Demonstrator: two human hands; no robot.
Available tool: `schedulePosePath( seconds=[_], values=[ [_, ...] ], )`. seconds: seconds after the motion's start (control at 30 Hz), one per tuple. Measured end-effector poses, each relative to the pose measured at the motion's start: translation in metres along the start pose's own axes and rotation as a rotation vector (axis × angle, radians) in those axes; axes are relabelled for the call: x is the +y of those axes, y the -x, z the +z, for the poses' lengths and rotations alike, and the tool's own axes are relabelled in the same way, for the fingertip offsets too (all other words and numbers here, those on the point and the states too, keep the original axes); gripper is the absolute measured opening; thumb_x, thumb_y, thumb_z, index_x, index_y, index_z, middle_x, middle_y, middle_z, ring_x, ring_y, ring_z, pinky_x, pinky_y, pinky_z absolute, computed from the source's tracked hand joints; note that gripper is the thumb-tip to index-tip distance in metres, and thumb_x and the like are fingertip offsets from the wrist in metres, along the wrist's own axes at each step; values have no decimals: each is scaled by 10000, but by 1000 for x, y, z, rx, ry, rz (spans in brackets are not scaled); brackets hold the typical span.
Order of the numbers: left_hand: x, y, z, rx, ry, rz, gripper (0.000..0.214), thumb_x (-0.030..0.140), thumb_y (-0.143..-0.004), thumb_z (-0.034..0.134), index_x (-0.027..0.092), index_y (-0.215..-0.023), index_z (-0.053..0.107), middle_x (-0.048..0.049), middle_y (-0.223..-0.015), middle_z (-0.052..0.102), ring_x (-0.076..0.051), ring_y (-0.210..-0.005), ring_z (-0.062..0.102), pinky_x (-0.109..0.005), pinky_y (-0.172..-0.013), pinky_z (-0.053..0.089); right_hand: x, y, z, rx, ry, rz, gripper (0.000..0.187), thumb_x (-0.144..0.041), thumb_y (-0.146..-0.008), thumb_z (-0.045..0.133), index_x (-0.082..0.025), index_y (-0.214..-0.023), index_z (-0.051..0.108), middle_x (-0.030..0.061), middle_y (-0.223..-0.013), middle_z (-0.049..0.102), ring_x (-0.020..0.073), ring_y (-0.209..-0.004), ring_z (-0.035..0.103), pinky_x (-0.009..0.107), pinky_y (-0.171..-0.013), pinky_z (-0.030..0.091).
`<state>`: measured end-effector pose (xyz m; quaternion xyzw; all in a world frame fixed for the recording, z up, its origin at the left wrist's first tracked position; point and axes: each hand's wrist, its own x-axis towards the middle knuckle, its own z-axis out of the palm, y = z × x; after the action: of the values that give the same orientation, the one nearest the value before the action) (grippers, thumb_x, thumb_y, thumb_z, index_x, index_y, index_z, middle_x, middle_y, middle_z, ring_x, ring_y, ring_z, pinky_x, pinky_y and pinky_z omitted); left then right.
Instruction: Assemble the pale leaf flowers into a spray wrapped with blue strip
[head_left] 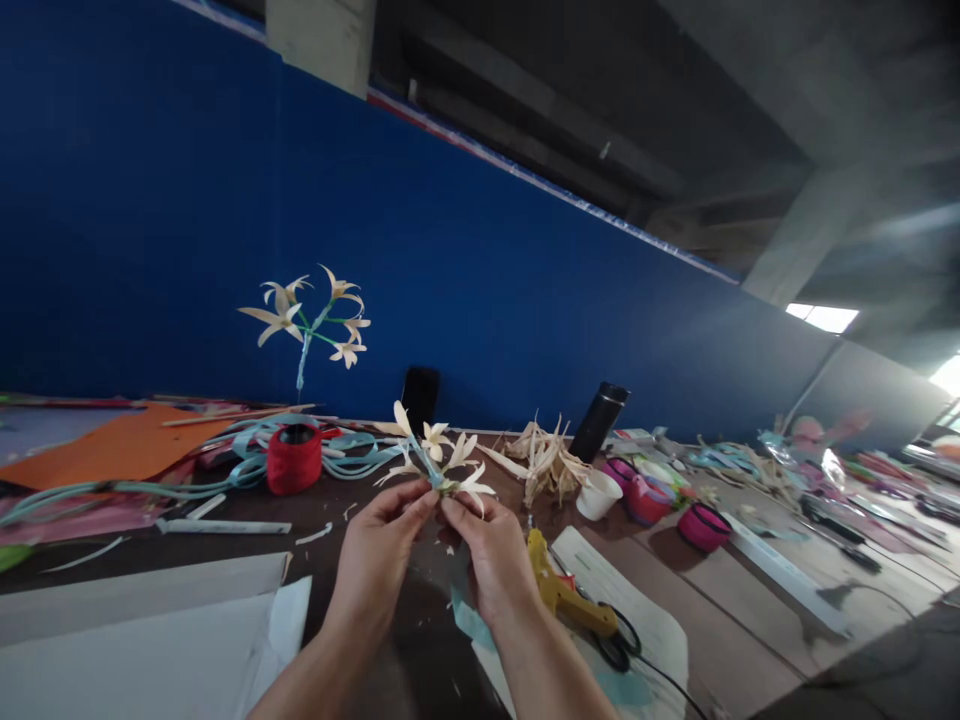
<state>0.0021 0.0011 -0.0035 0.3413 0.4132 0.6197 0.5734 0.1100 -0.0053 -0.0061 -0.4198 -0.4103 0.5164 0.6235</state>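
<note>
My left hand (379,552) and my right hand (487,555) are raised together over the table, fingers pinched on a small sprig of cream paper flowers (437,458) bound with light blue tape. The blooms fan out above my fingertips. Behind it a finished flower stem (309,325) stands upright in a red spool (293,459). A yellow glue gun (559,590) lies on white paper just right of my right wrist.
A blue wall runs behind the table. Light blue strips (225,470), orange paper (120,445), a pile of dried husk (544,460), a white cup (598,495), pink spools (703,527), a black flask (598,421) and white board (142,640) lie around.
</note>
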Motion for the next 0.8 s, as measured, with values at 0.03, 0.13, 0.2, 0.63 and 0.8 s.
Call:
schedulePosePath(
  seconds=[0.03, 0.13, 0.2, 0.63, 0.8],
  values=[
    [0, 0, 0, 4, -8, 4, 376, 347, -544, 765, 158, -860, 689, -8, -734, 701, -76, -583, 550, -169, -546, 417, 0, 0, 1, 9, 5, -8, 146, -258, -659, 731, -131, -700, 671, -7, -621, 606, 100, -574, 514, 207, -560, 410],
    [1, 0, -1, 4, -29, 34, 374, 377, -555, 750, 166, -858, 687, 4, -706, 690, -70, -551, 516, -173, -531, 403, 0, 1, 5, -13, -20, -37, 131, -258, -687, 706, -139, -719, 662, -15, -627, 591, 97, -580, 502, 205, -554, 408],
    [1, -1, -1, 1, -54, 69, 361, 389, -566, 740, 170, -846, 681, 11, -691, 679, -69, -541, 503, -170, -519, 394, 2, 1, 6, -22, -46, -59, 129, -257, -695, 699, -138, -715, 655, -14, -637, 587, 96, -584, 496, 205, -556, 406],
    [14, 8, 3, -30, -259, 151, 260, 413, -629, 683, 160, -686, 666, 37, -544, 596, -88, -511, 481, -174, -505, 367, 4, 1, 5, -25, -81, -137, 106, -259, -738, 652, -156, -760, 639, 2, -698, 579, 116, -625, 490, 233, -602, 418],
    [14, 9, 2, -33, -276, 185, 255, 414, -653, 661, 164, -699, 662, 27, -569, 608, -104, -541, 510, -184, -536, 390, 1, 5, 9, -46, -106, -151, 107, -240, -761, 628, -165, -830, 665, 4, -755, 609, 115, -664, 505, 220, -634, 416]
  ],
)
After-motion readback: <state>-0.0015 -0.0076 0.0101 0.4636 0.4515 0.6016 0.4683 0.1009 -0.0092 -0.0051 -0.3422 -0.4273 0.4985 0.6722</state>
